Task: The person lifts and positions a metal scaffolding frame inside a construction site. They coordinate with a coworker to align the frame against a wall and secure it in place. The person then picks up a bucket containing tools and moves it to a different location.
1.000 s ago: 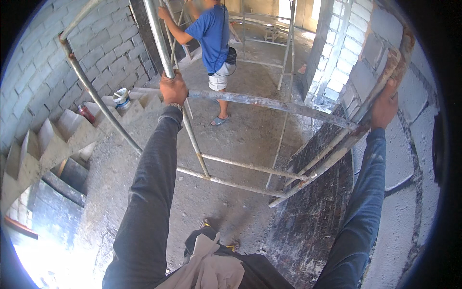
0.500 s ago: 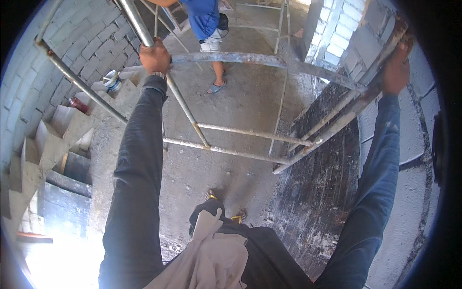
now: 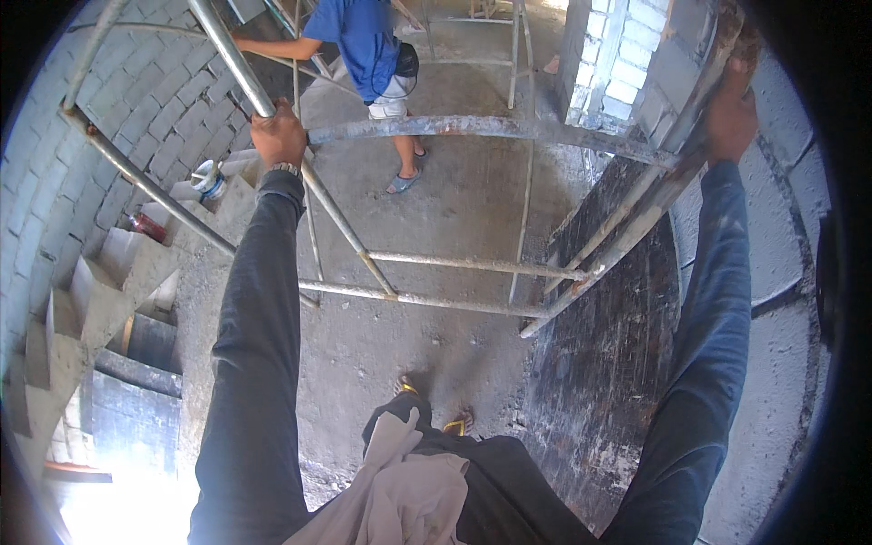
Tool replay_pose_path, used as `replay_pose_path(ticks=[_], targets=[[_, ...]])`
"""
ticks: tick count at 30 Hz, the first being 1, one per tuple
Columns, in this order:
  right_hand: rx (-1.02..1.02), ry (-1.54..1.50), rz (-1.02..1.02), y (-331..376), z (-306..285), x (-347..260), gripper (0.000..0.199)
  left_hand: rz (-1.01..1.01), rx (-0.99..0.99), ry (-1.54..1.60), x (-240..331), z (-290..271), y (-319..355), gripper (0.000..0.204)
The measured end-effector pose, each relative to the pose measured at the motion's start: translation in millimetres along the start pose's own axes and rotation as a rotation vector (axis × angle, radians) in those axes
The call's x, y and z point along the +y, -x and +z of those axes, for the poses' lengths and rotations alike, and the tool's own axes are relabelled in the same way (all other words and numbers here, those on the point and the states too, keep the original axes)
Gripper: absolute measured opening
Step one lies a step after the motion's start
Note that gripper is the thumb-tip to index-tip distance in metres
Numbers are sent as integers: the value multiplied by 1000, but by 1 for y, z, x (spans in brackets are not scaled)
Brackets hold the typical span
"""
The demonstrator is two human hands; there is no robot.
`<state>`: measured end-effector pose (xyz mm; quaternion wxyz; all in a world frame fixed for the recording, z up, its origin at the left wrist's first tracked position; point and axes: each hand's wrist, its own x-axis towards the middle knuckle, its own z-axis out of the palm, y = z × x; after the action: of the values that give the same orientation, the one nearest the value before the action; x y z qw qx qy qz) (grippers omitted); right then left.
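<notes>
Both my arms reach forward to a metal scaffold frame (image 3: 427, 128) of worn, paint-spotted pipes. My left hand (image 3: 279, 136) is wrapped round its left upright, where the curved crossbar meets it. At the far right my right hand (image 3: 732, 113) grips the right side pipe high up; its fingers are partly hidden behind the pipe. The frame's lower crossbars (image 3: 472, 264) hang over the concrete floor in front of my feet. A dark, scuffed board (image 3: 607, 354) leans beside the right side of the frame.
Concrete steps (image 3: 95, 291) run along the left block wall (image 3: 145, 91), with a white bucket (image 3: 208, 179) and a red can (image 3: 148, 227) on them. Another pipe frame (image 3: 154, 168) stands at left. A person in a blue shirt (image 3: 350, 45) stands ahead. A block wall (image 3: 772, 381) rises at right.
The frame and both my hands have shifted slightly left and down in view. The person ahead has moved, and their arm now stretches left toward the pipes.
</notes>
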<state>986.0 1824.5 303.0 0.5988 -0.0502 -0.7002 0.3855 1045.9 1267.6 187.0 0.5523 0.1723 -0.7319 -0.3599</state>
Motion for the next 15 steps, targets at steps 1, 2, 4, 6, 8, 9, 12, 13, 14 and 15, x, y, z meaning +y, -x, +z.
replay_pose_path(ticks=[1, 2, 4, 6, 8, 9, 12, 13, 14, 15], targets=[[-8, 2, 8, 1, 1, -2, 84, 22, 12, -19, 2, -3, -1, 26], [-13, 4, -5, 1, 2, -1, 83, 36, 58, -58, -7, 1, -5, 27], [-6, 15, -39, -3, 0, 1, 82, 42, 66, -53, 3, 3, -1, 27], [-27, -2, -31, -3, -1, 0, 81, -31, 12, -2, 13, 0, 5, 28], [-36, -38, -24, 1, 0, -3, 80, -59, 17, -51, 18, -2, 4, 27], [-35, -58, -26, 5, 0, -6, 79, -78, 17, -75, 19, -3, 5, 27], [-44, -57, 10, 7, -1, -10, 78, -29, 24, 5, 19, -4, 5, 23], [-51, -43, 28, 6, -1, -9, 77, -15, 8, 26, 20, -5, 6, 22], [-52, -56, 29, 6, -2, -9, 77, -41, 44, -2, 21, -3, 8, 21], [-55, -72, 28, 5, -2, -11, 77, -50, 33, 23, 19, -3, 6, 20]])
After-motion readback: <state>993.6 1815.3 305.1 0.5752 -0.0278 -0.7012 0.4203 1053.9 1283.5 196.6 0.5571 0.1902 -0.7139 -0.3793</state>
